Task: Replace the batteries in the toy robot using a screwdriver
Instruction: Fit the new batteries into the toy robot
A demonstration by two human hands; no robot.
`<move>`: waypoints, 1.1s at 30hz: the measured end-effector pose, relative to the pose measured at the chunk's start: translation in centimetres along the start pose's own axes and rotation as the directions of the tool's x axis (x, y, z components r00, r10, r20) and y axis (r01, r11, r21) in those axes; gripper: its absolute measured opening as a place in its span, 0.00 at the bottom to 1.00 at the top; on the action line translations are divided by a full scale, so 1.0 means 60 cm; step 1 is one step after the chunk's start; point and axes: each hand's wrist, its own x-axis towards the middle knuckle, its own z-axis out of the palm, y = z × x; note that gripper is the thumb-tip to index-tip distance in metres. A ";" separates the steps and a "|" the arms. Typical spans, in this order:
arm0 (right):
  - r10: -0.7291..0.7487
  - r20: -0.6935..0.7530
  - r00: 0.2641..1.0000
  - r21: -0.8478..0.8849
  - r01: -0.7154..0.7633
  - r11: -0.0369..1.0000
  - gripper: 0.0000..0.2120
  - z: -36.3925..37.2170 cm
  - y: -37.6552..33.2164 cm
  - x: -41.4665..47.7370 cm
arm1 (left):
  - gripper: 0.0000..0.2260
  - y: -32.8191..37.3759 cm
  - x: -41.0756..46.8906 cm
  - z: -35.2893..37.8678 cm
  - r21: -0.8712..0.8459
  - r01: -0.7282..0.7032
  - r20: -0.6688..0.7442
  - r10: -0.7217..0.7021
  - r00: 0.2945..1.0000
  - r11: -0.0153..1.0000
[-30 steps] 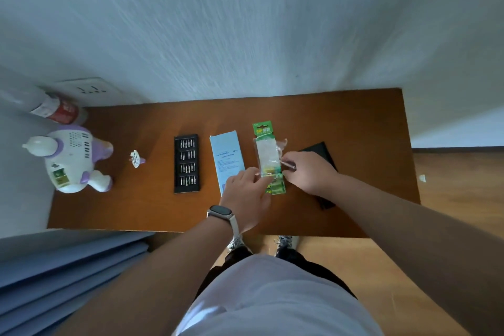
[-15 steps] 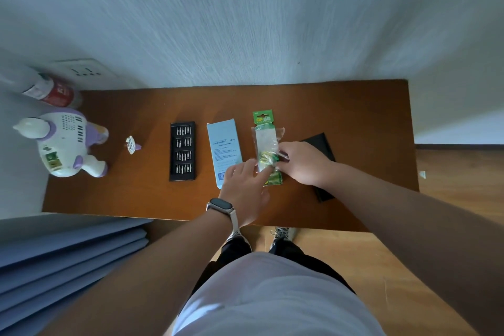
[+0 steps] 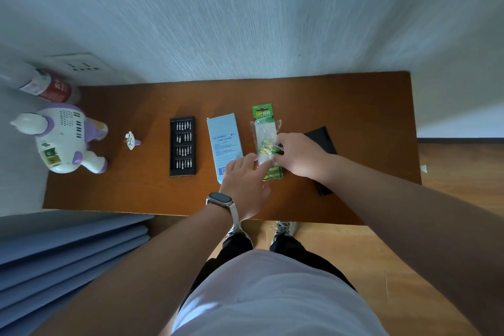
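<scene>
Batteries (image 3: 266, 148), green and yellow, sit in the clear front of the battery pack (image 3: 262, 128), which lies right of centre on the brown table (image 3: 354, 106). The right hand (image 3: 298, 157) pinches them with curled fingers. The left hand (image 3: 245, 185) presses the pack's near end with straight fingers. The toy robot (image 3: 65, 142) lies at the table's left end, with a black bit case (image 3: 182, 146) and a blue box (image 3: 224, 139) between it and the pack.

On the table (image 3: 354, 106), the toy robot (image 3: 64, 142) lies at the left end with a bottle (image 3: 47, 87) behind it. To its right, in a row, come a small loose part (image 3: 131, 140), the bit tray (image 3: 182, 146), a flat carton (image 3: 223, 139) and the battery pack (image 3: 263, 128), with a flat pouch (image 3: 321, 136) rightmost. The left hand (image 3: 245, 185) rests on the pack's near end, and the right hand (image 3: 300, 155) pinches its right side, over the pouch.
</scene>
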 end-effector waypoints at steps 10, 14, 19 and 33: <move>0.050 -0.030 0.998 0.016 -0.049 0.999 0.13 -0.021 0.010 -0.030 | 0.19 -0.002 0.000 -0.022 -0.017 -0.037 -0.026 0.036 0.999 0.999; 0.098 -0.091 0.991 0.068 -0.092 0.993 0.11 -0.048 0.016 -0.059 | 0.18 -0.001 0.004 -0.043 -0.073 -0.039 -0.057 0.035 0.998 0.997; 0.153 -0.190 0.970 0.216 -0.111 0.970 0.08 -0.078 0.026 -0.100 | 0.17 0.012 0.010 -0.087 -0.244 -0.097 -0.158 0.059 0.986 0.965; -0.002 -0.374 0.927 0.250 0.103 0.963 0.12 -0.112 -0.071 -0.144 | 0.14 0.052 -0.014 -0.202 -0.802 -0.057 -0.199 -0.176 0.964 0.594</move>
